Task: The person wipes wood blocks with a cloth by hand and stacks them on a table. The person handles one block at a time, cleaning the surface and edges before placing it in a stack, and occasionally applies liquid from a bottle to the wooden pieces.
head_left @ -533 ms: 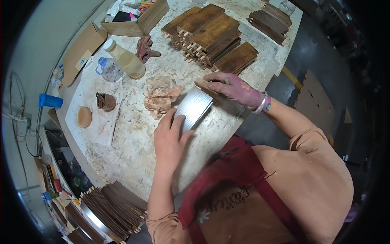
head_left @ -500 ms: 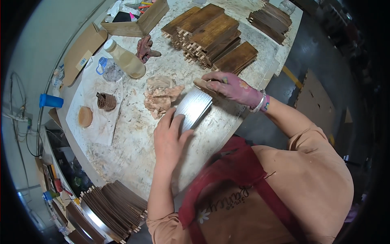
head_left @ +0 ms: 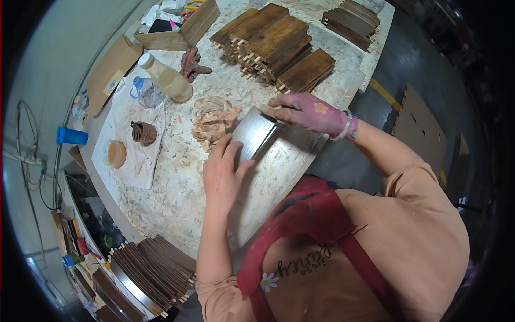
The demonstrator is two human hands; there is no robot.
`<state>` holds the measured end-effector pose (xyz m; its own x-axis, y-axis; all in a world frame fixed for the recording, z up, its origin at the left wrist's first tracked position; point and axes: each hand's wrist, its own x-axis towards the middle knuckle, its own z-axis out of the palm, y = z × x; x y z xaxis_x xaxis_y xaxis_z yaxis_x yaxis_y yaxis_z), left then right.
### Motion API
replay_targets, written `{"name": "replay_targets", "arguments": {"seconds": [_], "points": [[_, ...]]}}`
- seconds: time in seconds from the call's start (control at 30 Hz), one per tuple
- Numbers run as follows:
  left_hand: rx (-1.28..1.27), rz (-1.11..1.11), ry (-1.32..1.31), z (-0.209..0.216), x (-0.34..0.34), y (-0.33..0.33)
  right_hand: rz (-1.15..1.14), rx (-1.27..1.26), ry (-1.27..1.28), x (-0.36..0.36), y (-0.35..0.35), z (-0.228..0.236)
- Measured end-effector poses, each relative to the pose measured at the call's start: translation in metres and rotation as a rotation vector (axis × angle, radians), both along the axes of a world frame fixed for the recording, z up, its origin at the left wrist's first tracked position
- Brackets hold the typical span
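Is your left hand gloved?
No, the left hand is bare; only the right hand wears a pink glove.

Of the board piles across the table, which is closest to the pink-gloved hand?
The small, low pile just beyond the gloved right hand. The big stack beside it and the far-right pile are farther away.

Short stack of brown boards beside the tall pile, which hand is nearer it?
Right. The gloved right hand is just on the near side of the short stack; the bare left hand is farther off, lower left, touching the shiny board.
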<state>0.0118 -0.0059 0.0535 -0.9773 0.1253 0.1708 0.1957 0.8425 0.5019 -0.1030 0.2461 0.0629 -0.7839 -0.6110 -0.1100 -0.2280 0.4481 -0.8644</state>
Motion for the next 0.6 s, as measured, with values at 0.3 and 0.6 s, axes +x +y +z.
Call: {"name": "replay_targets", "arguments": {"seconds": [0.3,0.6], "points": [[0.137,-0.127,-0.228,0.002,-0.034,-0.039,-0.164,-0.179,0.151,0.075,0.021,-0.012],[0.217,-0.233,-0.490,0.002,-0.060,-0.052,0.335,-0.037,1.007,0.102,-0.087,-0.030]]}}
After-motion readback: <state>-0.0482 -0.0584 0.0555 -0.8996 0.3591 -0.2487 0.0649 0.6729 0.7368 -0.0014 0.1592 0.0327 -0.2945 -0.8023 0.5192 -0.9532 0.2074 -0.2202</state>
